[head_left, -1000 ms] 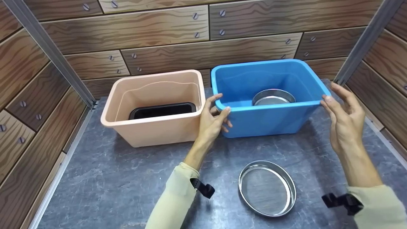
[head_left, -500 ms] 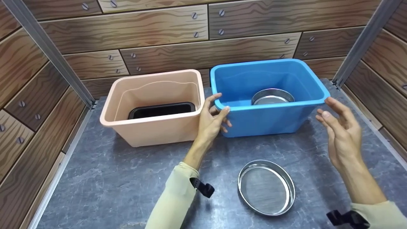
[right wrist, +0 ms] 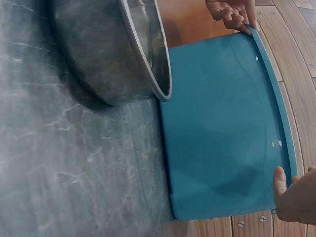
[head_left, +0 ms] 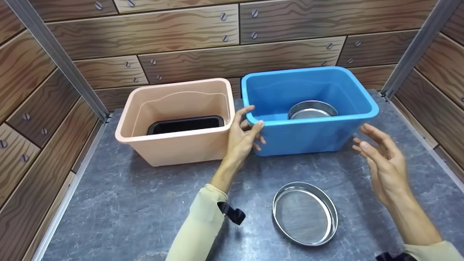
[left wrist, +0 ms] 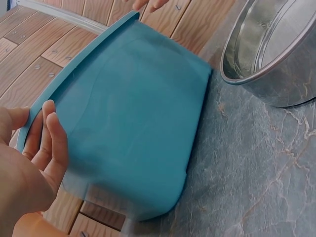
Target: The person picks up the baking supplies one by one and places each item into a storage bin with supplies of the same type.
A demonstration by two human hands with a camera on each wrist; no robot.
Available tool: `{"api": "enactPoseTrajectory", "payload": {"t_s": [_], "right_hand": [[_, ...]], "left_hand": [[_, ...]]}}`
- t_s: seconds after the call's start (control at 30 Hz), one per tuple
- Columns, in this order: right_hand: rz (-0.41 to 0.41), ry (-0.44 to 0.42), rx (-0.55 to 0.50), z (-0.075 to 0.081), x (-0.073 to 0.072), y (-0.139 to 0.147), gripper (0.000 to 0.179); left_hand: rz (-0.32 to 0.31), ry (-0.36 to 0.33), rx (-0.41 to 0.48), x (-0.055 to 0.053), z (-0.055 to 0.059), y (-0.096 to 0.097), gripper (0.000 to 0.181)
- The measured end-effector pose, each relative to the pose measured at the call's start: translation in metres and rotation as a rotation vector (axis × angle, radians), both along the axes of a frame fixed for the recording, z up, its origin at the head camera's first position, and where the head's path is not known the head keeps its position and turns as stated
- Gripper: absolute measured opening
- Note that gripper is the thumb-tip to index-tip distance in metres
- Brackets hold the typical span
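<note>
My left hand [head_left: 240,143] grips the near left corner of the blue plastic bin [head_left: 301,137], its thumb and fingers at the rim. The left wrist view shows the left fingers [left wrist: 55,143] at that rim. My right hand [head_left: 388,166] is off the bin's near right corner, its fingers loosely bent and holding nothing. Inside the blue bin lies a round metal sieve [head_left: 312,114], partly hidden by the front wall. Another round metal sieve [head_left: 304,217] rests on the table in front, between my forearms.
A peach plastic bin [head_left: 181,152] stands left of the blue one, close to my left hand. In it lies a black tray [head_left: 186,125], partly hidden. Wood-patterned walls [head_left: 188,32] enclose the grey marbled table [head_left: 119,206] at the back and sides.
My right hand has come away from the blue bin's near right corner and moved down toward me. The left hand has stayed at its corner; bins and sieves have not moved.
</note>
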State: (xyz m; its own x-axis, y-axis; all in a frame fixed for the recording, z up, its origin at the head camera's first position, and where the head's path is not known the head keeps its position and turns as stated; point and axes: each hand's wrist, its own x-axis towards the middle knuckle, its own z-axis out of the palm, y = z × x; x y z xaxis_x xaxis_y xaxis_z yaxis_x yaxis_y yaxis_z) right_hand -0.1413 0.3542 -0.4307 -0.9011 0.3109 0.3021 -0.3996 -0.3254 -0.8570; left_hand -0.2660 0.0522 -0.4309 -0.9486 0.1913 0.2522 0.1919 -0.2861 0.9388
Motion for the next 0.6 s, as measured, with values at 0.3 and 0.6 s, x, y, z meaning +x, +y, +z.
{"api": "enactPoseTrajectory", "payload": {"t_s": [0.3, 0.6], "right_hand": [[0.173, -0.163, 0.236, -0.015, 0.008, -0.005, 0.049], [0.349, -0.315, 0.515, -0.027, 0.011, -0.011, 0.047]], "left_hand": [[-0.012, 0.006, 0.019, 0.001, 0.0, 0.001, 0.053], [-0.007, 0.008, 0.024, 0.001, 0.0, 0.001, 0.052]]}}
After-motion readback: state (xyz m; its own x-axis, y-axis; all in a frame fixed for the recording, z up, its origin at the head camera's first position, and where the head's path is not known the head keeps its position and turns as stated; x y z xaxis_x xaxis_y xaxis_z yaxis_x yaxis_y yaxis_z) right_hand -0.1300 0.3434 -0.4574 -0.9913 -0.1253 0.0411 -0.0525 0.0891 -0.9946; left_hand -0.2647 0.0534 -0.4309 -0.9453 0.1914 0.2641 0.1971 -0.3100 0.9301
